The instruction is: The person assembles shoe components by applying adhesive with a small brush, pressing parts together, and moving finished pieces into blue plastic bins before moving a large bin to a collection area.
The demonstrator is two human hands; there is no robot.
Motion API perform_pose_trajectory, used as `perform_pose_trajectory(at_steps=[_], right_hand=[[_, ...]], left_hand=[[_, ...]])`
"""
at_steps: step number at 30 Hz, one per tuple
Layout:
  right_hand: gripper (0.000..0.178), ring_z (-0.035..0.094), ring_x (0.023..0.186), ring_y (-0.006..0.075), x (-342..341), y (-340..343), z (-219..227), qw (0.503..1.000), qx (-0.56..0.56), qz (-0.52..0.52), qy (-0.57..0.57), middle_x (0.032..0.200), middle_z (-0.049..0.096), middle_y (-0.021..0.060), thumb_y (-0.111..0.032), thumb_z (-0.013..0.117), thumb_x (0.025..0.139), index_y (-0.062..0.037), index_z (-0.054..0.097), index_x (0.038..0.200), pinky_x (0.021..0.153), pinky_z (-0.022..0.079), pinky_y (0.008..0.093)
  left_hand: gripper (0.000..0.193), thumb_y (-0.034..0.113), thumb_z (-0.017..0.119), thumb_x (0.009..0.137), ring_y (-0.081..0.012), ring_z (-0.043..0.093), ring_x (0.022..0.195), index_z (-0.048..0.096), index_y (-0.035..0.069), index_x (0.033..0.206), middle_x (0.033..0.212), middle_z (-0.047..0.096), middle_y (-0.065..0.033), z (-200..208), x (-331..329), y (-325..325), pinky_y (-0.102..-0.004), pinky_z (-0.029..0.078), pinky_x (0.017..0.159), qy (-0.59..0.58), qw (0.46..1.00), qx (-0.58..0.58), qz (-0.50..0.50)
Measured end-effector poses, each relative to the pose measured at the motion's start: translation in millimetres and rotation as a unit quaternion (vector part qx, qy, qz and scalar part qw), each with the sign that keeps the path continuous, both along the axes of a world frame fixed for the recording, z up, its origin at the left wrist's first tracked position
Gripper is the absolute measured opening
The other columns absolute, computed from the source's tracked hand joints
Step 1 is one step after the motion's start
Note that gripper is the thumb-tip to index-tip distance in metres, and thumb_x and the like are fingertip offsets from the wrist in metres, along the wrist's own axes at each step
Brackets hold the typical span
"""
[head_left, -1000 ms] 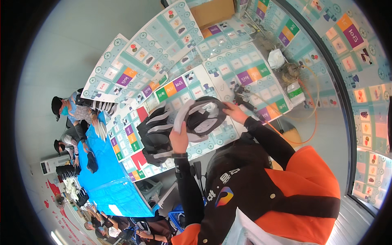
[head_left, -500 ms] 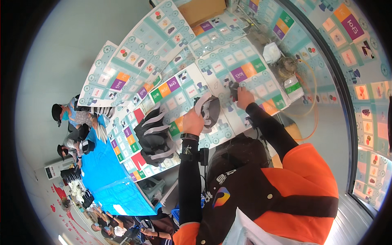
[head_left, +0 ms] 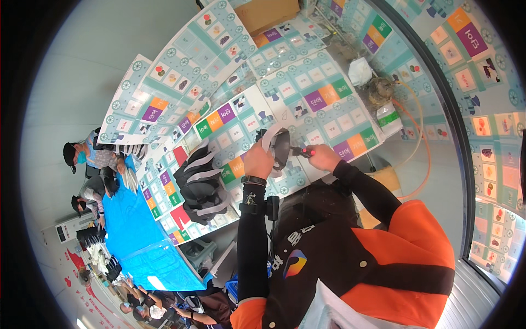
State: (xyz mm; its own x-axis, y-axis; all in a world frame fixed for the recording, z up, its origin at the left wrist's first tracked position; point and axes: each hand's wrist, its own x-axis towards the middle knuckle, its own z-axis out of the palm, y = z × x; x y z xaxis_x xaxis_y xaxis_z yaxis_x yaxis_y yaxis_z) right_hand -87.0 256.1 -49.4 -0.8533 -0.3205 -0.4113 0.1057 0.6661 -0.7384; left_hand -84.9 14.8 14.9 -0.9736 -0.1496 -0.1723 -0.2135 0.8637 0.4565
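Note:
A dark grey cap with a pale band is held over the patterned table, my left hand closed on its left edge. Just to the right, my right hand grips a small black tool with red parts. The tool's tip points at the cap's right side; whether it touches cannot be made out. Left of my left hand lies a pile of similar dark caps with pale bands.
Printed sheets cover the table. A cardboard box stands at the back. To the right are a white bag and an orange hose. People work around a blue-covered table at the left. A dark window frame rises at the right.
My right hand has come toward me from farther back on the table, bringing the small tool beside the cap. My left hand still grips the cap, which has turned slightly.

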Motion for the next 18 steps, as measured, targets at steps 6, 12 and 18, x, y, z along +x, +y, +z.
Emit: perform_pose_trajectory(at_steps=[6,12,18], right_hand=[[0.020,0.062,0.088,0.0497,-2.4,-0.1,1.0,1.000,-0.001,0.019,0.014,0.087,0.067,0.0275,-0.013,0.055,0.086,-0.0039,0.067,0.098,0.074,0.048,0.0550],[0.021,0.062,0.088,0.0494,-8.2,-6.8,-4.7,0.999,-0.014,0.017,0.025,0.087,0.066,0.0277,-0.011,0.055,0.084,-0.0035,0.067,0.099,0.074,0.048,0.0541],[0.024,0.064,0.089,0.0486,-16.9,-12.5,5.1,0.999,-0.013,0.030,0.026,0.087,0.068,0.0268,-0.013,0.054,0.082,-0.0029,0.070,0.097,0.080,0.049,0.0558]], left_hand=[[0.029,0.023,0.064,0.093,-0.0466,0.069,0.094,0.070,0.005,0.113,0.100,0.072,-0.0268,2.7,1.2,1.5,-0.0546,0.055,0.083,0.002,1.000,0.009,-0.011],[0.039,0.016,0.066,0.087,-0.0431,0.069,0.099,0.067,0.012,0.126,0.107,0.072,-0.0219,5.1,4.0,-1.9,-0.0519,0.056,0.087,-0.044,0.999,0.010,0.009],[0.045,0.020,0.067,0.087,-0.0427,0.069,0.101,0.065,0.010,0.130,0.110,0.072,-0.0239,1.1,5.8,-5.4,-0.0526,0.055,0.088,-0.047,0.999,0.008,0.008]])
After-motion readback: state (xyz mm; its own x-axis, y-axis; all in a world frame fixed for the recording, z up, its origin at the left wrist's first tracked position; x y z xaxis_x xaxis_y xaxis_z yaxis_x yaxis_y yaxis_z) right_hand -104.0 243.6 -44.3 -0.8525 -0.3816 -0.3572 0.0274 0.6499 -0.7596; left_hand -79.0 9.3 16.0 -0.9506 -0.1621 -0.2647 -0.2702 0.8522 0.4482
